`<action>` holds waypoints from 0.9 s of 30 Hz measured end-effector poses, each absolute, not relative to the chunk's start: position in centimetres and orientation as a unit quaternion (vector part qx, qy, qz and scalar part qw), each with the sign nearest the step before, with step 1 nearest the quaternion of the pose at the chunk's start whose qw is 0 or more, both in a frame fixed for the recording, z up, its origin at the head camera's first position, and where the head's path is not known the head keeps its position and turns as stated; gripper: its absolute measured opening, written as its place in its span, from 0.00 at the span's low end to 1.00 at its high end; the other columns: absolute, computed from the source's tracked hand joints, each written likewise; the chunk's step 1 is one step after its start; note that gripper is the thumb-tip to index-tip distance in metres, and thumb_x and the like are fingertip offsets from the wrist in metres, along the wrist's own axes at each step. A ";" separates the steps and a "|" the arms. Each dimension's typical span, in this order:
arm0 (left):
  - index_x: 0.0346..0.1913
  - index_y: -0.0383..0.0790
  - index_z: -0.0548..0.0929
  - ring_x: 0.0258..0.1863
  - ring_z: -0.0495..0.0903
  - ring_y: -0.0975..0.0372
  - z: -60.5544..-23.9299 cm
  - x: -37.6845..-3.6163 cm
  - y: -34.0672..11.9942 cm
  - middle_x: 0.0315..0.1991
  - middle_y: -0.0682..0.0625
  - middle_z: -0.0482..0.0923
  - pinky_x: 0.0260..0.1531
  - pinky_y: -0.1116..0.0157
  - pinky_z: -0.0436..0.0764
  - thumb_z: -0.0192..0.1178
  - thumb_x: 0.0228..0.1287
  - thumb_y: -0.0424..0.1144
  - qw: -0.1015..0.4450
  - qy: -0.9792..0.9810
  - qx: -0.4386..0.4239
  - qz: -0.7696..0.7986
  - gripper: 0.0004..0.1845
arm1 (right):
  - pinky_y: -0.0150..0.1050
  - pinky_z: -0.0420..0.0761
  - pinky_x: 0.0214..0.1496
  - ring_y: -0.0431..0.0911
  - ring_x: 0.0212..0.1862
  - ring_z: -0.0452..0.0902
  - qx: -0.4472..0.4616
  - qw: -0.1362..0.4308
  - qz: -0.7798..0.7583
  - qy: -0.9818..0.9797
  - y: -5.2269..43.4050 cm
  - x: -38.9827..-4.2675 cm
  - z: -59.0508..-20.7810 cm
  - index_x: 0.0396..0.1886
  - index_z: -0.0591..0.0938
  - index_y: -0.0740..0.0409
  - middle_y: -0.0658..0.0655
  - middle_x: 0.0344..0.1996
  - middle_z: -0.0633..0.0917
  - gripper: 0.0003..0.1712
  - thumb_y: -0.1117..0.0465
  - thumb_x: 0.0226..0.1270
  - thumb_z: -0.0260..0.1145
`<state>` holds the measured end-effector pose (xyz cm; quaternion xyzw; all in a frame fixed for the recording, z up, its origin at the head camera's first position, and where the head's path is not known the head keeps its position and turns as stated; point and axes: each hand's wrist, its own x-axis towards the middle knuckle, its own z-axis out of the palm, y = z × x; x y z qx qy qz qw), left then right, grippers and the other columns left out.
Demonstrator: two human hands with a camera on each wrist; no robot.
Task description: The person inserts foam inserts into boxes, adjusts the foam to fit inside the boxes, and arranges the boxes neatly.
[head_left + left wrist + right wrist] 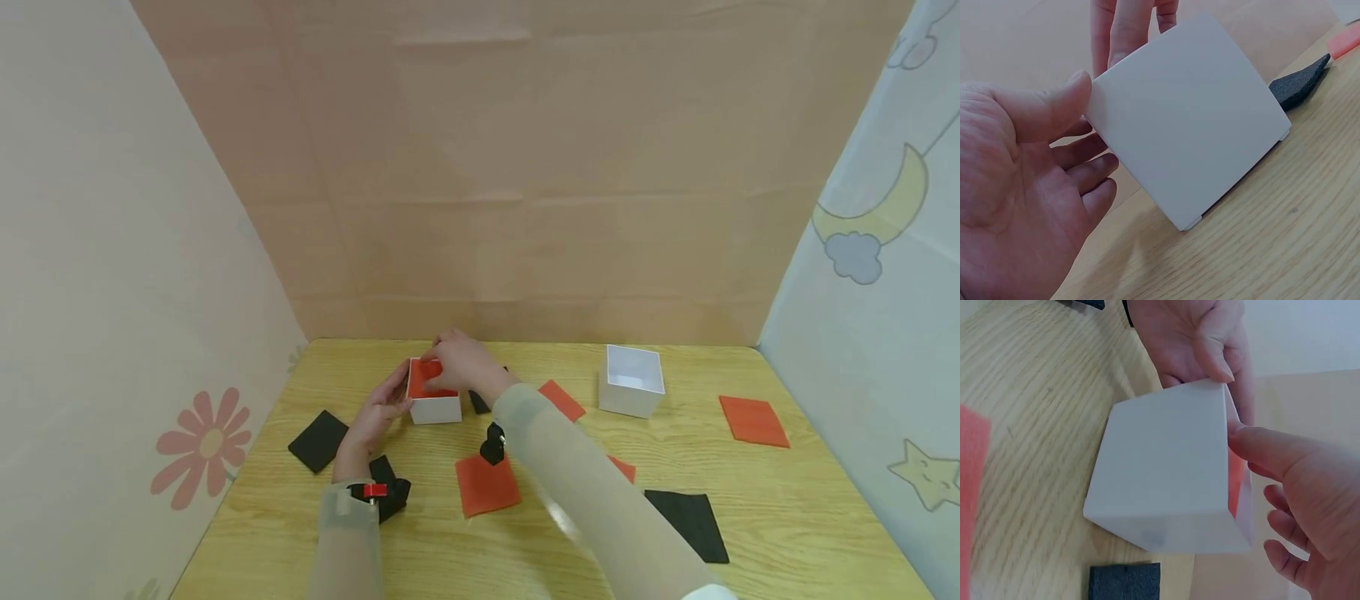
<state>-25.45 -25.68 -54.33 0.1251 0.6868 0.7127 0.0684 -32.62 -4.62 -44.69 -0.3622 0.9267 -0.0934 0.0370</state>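
Observation:
A small white box (pixel 437 410) stands at the table's back left, with a red foam-like square (pixel 417 385) inside its mouth. My left hand (pixel 373 419) holds the box by its left side, thumb (pixel 1063 106) on the near corner and fingers behind. From the right, my right hand (pixel 471 368) reaches over the box. Its thumb (pixel 1266 445) goes into the mouth beside the red piece (pixel 1234 481); the other fingers lie loosely bent at the far side. What the fingertips touch inside is partly hidden.
Another white box (pixel 632 383) stands at the back right. Red squares (pixel 486 485) (pixel 754 421) and black squares (pixel 318 442) (pixel 692 523) lie scattered over the wooden table (pixel 810 533). A black piece (pixel 478 402) lies right of the held box. Walls enclose the left, back and right.

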 end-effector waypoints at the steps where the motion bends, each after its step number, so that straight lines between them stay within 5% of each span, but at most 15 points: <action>1: 0.87 0.36 0.49 0.86 0.43 0.47 -54.4 -25.5 -25.6 0.87 0.39 0.44 0.75 0.72 0.59 0.55 0.78 0.25 0.068 0.687 0.127 0.713 0.41 | 0.43 0.77 0.67 0.49 0.63 0.72 -0.362 0.032 -0.088 0.927 -4.7 -32.6 -44.8 0.65 0.89 0.43 0.53 0.61 0.81 0.29 0.38 0.67 0.77; 27: 0.86 0.32 0.48 0.86 0.42 0.45 -54.5 -25.7 -25.4 0.87 0.37 0.43 0.70 0.78 0.62 0.54 0.77 0.23 0.064 0.678 0.137 0.719 0.41 | 0.45 0.77 0.66 0.50 0.62 0.72 -0.350 0.023 -0.079 0.933 -4.5 -32.8 -45.4 0.59 0.92 0.46 0.54 0.59 0.81 0.25 0.43 0.65 0.80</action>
